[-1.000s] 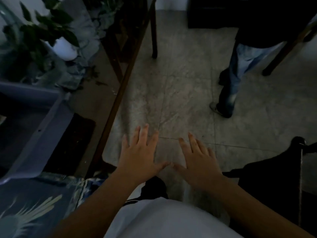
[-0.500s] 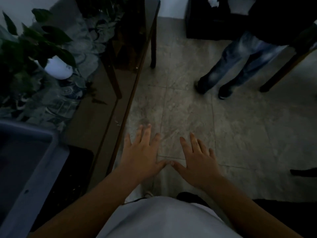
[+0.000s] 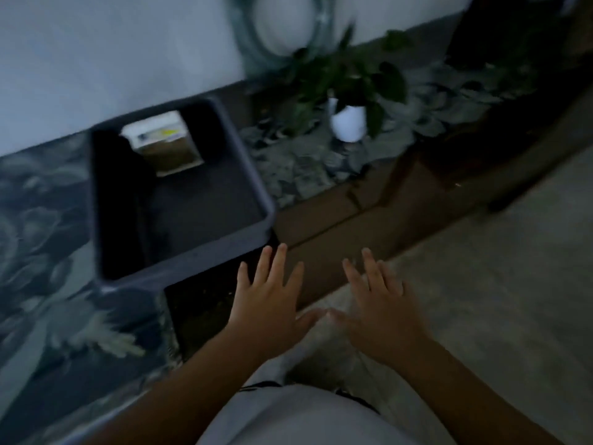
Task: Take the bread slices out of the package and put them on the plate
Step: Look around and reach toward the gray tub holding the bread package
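A bread package [image 3: 163, 141], pale on top with brown slices showing, lies at the far end of a dark grey bin [image 3: 263, 200] on the table. My left hand [image 3: 269, 303] is held flat with fingers spread, just right of the bin's near corner and holding nothing. My right hand [image 3: 382, 309] is spread the same way beside it, thumb tips almost touching, above the table edge and floor. No plate is in view. The picture is dim and blurred.
A patterned cloth [image 3: 48, 252] covers the table's left part. A potted plant in a white pot [image 3: 348, 123] stands on the table beyond the bin, by the wall. The brown table edge [image 3: 353, 229] runs diagonally; tiled floor [image 3: 497, 268] lies to the right.
The view has swung left from the floor and a standing person to the table. The bin with the bread package has come into view. Both hands stay spread and empty.
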`<state>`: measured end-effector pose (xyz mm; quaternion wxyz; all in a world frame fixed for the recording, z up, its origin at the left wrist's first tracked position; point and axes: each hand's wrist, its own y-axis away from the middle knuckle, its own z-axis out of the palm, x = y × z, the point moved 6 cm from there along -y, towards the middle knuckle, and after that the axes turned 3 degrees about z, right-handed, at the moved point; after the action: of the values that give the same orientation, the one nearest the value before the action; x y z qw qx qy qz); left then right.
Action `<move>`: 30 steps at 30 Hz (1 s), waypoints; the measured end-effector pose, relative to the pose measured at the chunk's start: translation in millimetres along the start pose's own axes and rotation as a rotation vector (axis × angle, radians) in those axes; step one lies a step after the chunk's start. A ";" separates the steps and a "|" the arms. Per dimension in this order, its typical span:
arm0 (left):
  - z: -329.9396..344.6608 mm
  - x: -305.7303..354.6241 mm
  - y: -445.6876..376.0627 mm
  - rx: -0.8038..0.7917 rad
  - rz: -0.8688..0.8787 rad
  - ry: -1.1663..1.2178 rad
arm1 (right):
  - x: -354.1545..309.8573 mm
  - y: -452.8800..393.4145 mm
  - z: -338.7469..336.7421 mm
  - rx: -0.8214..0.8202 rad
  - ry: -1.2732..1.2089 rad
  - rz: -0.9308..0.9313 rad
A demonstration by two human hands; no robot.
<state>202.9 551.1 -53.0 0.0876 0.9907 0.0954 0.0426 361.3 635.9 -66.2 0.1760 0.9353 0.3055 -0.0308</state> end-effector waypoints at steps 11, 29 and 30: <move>-5.4 -78.9 98.4 0.087 -0.620 0.092 | -139.2 -51.0 -12.6 -0.001 0.178 -0.578; -35.0 -203.7 71.2 0.175 -0.487 0.061 | -230.2 -103.9 -33.2 0.074 0.156 -0.470; -37.6 -210.4 69.1 0.178 -0.477 0.066 | -235.3 -107.5 -34.4 0.079 0.151 -0.466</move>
<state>5.8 449.1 -17.9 0.0044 0.9421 0.3324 0.0446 106.1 596.8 -28.5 0.1040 0.8453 0.5240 -0.0125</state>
